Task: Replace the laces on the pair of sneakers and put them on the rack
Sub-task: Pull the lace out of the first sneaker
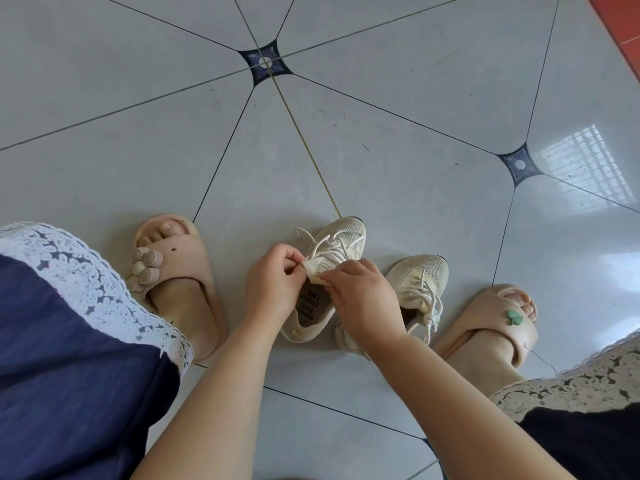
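Two small cream sneakers stand on the tiled floor between my feet. The left sneaker points away from me, its white lace loosened across the eyelets. My left hand pinches the left side of its tongue, which is pulled up and back. My right hand pinches the tongue's right side and covers part of the shoe's opening. The right sneaker sits beside it, its lace still knotted.
My feet in beige slippers flank the shoes, one slipper to the left and the other slipper to the right. Grey floor tiles spread ahead. A red strip borders the far right corner. No rack is in view.
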Motion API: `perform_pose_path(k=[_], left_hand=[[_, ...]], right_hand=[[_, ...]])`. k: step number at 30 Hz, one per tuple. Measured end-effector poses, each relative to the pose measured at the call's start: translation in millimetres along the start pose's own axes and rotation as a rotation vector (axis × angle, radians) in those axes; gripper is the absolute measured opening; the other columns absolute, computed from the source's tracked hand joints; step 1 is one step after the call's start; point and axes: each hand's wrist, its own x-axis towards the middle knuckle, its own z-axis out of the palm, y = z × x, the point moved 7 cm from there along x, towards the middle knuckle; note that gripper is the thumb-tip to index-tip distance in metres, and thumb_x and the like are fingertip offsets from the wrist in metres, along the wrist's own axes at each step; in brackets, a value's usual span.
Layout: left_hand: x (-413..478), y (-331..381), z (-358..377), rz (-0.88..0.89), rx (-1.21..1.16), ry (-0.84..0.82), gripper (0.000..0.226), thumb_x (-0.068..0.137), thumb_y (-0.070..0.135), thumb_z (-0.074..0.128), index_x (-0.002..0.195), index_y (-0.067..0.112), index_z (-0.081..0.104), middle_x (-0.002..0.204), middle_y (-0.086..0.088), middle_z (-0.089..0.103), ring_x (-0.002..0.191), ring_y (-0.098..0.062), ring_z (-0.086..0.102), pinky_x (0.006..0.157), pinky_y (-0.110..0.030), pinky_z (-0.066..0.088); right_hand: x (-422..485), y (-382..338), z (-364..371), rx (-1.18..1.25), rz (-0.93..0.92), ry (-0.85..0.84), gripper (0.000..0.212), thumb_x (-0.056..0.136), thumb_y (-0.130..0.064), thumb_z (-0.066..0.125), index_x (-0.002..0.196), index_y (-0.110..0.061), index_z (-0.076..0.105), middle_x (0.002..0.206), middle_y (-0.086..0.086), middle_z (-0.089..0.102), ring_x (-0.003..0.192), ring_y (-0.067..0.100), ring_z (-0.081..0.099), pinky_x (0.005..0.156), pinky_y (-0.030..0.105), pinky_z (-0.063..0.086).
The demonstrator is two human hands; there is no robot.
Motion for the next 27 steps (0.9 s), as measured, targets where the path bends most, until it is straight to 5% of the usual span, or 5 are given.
perform_pose_path(k=[8, 12, 16, 23, 27], left_hand=[[3, -3, 0, 0.022, -0.027, -0.136, 0.025, 0.077, 0.004, 0.063, 0.077, 0.026, 0.054, 0.072, 0.018, 0.06, 0.069, 0.007, 0.056, 0.058, 0.0, 0.037], [3, -2, 4, 0.081, 0.064, -0.265, 0.031, 0.072, -0.004, 0.059, 0.084, 0.024, 0.053, 0.083, 0.01, 0.064, 0.075, -0.006, 0.062, 0.067, -0.007, 0.043], [2, -4, 1, 0.011, -0.04, -0.256, 0.037, 0.069, -0.01, 0.057, 0.074, 0.026, 0.055, 0.078, 0.007, 0.065, 0.066, 0.003, 0.06, 0.061, -0.004, 0.044], [-1, -7, -2, -0.029, 0.035, -0.222, 0.031, 0.068, -0.002, 0.062, 0.066, 0.029, 0.059, 0.07, 0.015, 0.063, 0.068, 0.002, 0.058, 0.058, -0.004, 0.041], [-5, -5, 2, -0.004, 0.08, -0.214, 0.032, 0.071, 0.001, 0.064, 0.061, 0.03, 0.06, 0.062, 0.016, 0.06, 0.059, 0.005, 0.053, 0.053, -0.001, 0.037]], right_hand=[[-3, 6, 2, -0.061, -0.023, 0.021, 0.03, 0.052, 0.001, 0.079, 0.073, -0.019, 0.072, 0.066, -0.003, 0.061, 0.065, 0.023, 0.058, 0.048, 0.021, 0.042], [-11, 12, 2, -0.027, -0.021, 0.039, 0.043, 0.047, 0.009, 0.078, 0.081, -0.017, 0.074, 0.075, -0.002, 0.065, 0.07, 0.026, 0.06, 0.044, 0.027, 0.048], [-13, 8, 7, -0.023, -0.005, -0.014, 0.036, 0.052, 0.012, 0.072, 0.078, -0.013, 0.074, 0.074, 0.002, 0.064, 0.074, 0.029, 0.06, 0.043, 0.033, 0.049], [-25, -13, 30, 0.02, -0.054, -0.209, 0.045, 0.075, 0.003, 0.054, 0.117, -0.012, 0.064, 0.113, 0.005, 0.061, 0.112, 0.027, 0.049, 0.083, 0.039, 0.05], [-39, -30, 55, 0.051, -0.051, -0.359, 0.052, 0.078, 0.003, 0.045, 0.127, -0.011, 0.047, 0.127, 0.005, 0.048, 0.111, 0.027, 0.047, 0.079, 0.037, 0.048]])
